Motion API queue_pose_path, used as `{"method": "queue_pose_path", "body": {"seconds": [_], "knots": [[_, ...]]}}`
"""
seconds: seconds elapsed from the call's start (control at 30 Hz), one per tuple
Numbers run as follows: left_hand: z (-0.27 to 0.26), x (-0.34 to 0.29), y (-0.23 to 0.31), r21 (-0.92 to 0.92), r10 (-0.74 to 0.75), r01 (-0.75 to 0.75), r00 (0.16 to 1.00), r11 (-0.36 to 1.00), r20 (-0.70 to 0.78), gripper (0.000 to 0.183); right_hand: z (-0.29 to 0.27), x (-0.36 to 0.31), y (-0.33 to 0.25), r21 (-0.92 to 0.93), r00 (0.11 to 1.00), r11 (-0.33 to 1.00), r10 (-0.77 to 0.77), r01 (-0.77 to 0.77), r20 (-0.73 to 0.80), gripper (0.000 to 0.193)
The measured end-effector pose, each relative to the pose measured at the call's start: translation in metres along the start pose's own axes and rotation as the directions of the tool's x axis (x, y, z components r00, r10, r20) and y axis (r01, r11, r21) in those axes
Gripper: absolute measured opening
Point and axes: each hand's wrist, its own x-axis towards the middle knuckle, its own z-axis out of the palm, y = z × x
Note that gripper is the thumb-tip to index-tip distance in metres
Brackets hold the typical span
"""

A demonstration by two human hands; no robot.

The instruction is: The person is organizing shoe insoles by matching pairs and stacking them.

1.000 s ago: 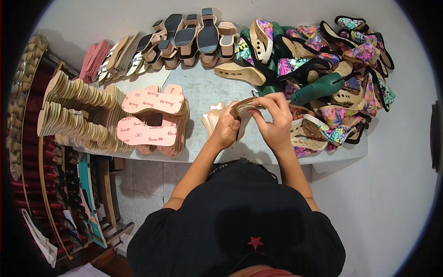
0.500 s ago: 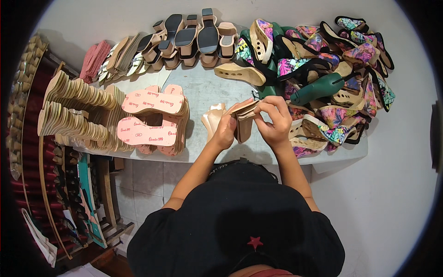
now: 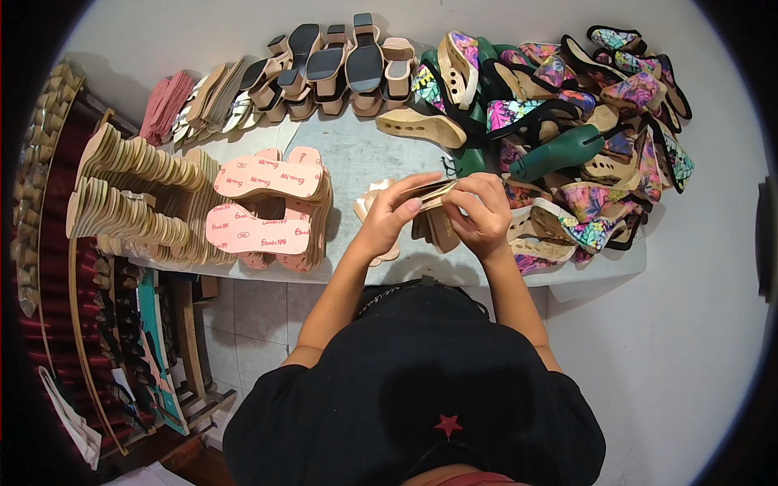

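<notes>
Over the near edge of the table, my left hand (image 3: 384, 220) and my right hand (image 3: 481, 219) grip a tan shoe part (image 3: 429, 194) with layered thin edges. My left thumb lies on its near side and the fingers stretch behind it. The right fingers are bent and pinch the other end. A smooth beige piece (image 3: 440, 233) shows just below, between the hands; whether it joins the held part I cannot tell. Another pale beige shoe piece (image 3: 366, 202) lies on the table beside my left hand, partly hidden by it.
To the left stand stacked pink-printed insoles (image 3: 267, 235) and a row of cream sole shapes (image 3: 138, 186). Block-heeled sandals (image 3: 327, 69) line the wall. Floral wedge shoes (image 3: 587, 211) pile up at right, with a green shoe last (image 3: 559, 154) on top.
My left hand has shifted a little left and its fingers have stretched out along the tan part. That part now lies flatter and its layers look more spread. The right hand has barely moved.
</notes>
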Motion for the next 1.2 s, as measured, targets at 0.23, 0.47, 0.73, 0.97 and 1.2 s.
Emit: {"method": "queue_pose_path", "body": {"seconds": [0.23, 0.47, 0.73, 0.97, 1.2], "knots": [[0.005, -0.002, 0.02, 0.225, -0.187, 0.201, 0.979, 0.953, -0.082, 0.03, 0.0, -0.006, -0.001, -0.022, 0.996, 0.996, -0.089, 0.089, 0.011, 0.018], [0.002, -0.004, 0.031, 0.125, -0.29, 0.312, 0.942, 0.942, -0.169, 0.029, 0.002, -0.012, -0.002, -0.038, 0.988, 0.988, -0.15, 0.148, -0.038, 0.017], [0.004, -0.001, 0.023, 0.197, -0.143, 0.152, 0.988, 0.969, -0.062, 0.034, 0.002, -0.01, 0.001, 0.008, 0.992, 0.992, -0.126, 0.126, -0.019, 0.016], [-0.004, 0.002, -0.004, -0.111, -0.195, 0.199, 0.98, 0.974, 0.04, 0.04, 0.004, -0.014, 0.002, 0.153, 0.998, 0.988, -0.028, 0.036, -0.054, 0.017], [0.001, 0.0, -0.023, -0.223, -0.117, 0.133, 0.989, 0.966, 0.086, 0.04, 0.002, -0.005, -0.008, 0.1, 0.999, 0.995, -0.014, 0.018, -0.035, 0.02]]}}
